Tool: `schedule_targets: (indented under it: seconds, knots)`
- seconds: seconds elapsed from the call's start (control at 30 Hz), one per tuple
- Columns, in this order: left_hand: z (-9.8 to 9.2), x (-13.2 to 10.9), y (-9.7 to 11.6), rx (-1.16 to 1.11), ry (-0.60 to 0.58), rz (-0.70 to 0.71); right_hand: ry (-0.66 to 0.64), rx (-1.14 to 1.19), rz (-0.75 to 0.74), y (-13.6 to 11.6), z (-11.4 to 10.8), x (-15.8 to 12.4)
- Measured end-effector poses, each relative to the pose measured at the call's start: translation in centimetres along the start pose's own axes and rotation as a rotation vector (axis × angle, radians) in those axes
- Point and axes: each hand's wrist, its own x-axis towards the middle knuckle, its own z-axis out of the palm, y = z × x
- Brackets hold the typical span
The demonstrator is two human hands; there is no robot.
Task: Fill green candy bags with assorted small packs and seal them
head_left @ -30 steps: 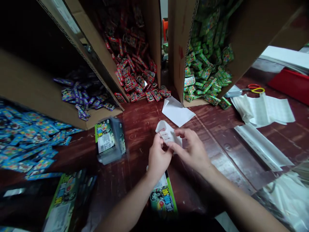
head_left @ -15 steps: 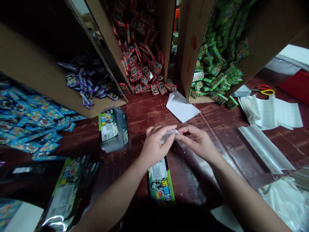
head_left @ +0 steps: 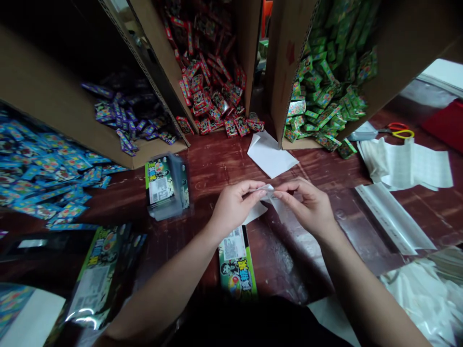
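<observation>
Brown cardboard throughout at the back: three open boxes in a row, mouths facing the worker. Left box (head_left: 39, 91), interior mostly dark, purple packets (head_left: 119, 113) heaped near the lip. Middle box (head_left: 252, 58), red packets (head_left: 202, 96), a few spilled past its edge. Right box (head_left: 285, 62), green packets (head_left: 325, 106) piled high, one or two over the lip. Blue packets (head_left: 54, 166) in a loose heap outside, beside the left box.

White paper slip (head_left: 268, 188) between the two hands, above the table, in front of the boxes. Left hand (head_left: 231, 209): thumb and fingers pinched on it. Right hand (head_left: 307, 207): likewise, narrow grip at the other end. Print on the slip unreadable.

Printed pack (head_left: 237, 260), green and black, just below the left hand, its upper end partly covered. Stack of clear-sleeved packs (head_left: 161, 185) to the left. Folded white sheet (head_left: 271, 156) by the right box. Farther right: scissors (head_left: 401, 131), red and yellow handles; pale label sheets (head_left: 419, 164); clear plastic strip (head_left: 394, 217); crumpled white plastic (head_left: 423, 289).

Surface: red-brown table (head_left: 210, 168), scuffed, glossy in patches. Dim light, lower corners dark.
</observation>
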Motion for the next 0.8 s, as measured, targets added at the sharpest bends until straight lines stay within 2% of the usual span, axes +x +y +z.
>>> schedule_targets:
  seconds: [0.1,0.2,0.27,0.3,0.33,0.4,0.43,0.5,0.63,0.7,0.8]
  knots:
    - [-1.2,1.0,-0.7,0.055,0.039,0.021,0.094,0.104,0.075,-0.4,-0.7,0.2]
    - [-3.6,0.5,-2.3,0.328,0.277,0.078,0.16,0.176,0.117,-0.8,-1.7,0.0]
    - [-5.3,-1.6,-3.7,0.522,0.386,0.036,0.071,0.206,0.141,-0.8,-2.2,-0.4]
    - [-6.0,-3.0,-4.4,0.568,0.36,-0.02,-0.014,0.23,0.159,-0.8,-2.2,-0.7]
    - [-6.4,-4.6,-5.0,0.57,0.285,-0.084,-0.116,0.259,0.182,-0.7,-2.1,-0.9]
    - [-6.7,-7.6,-5.8,0.51,0.077,-0.174,-0.316,0.311,0.222,-0.6,-1.1,-1.4]
    - [-6.6,-8.8,-5.9,0.471,0.002,-0.184,-0.402,0.324,0.234,-0.6,-0.4,-1.5]
    - [-6.4,-10.1,-5.4,0.38,-0.056,-0.182,-0.546,0.33,0.236,-0.9,1.4,-1.3]
    - [-6.5,-10.0,-3.4,0.12,-0.066,-0.257,-0.774,0.31,0.185,-1.8,4.0,0.2]
    - [-6.8,-9.6,-2.5,0.009,-0.086,-0.293,-0.809,0.296,0.169,-2.2,4.2,1.2]
    - [-7.2,-9.2,-1.9,-0.08,-0.108,-0.345,-0.784,0.32,0.19,-2.7,3.7,2.2]
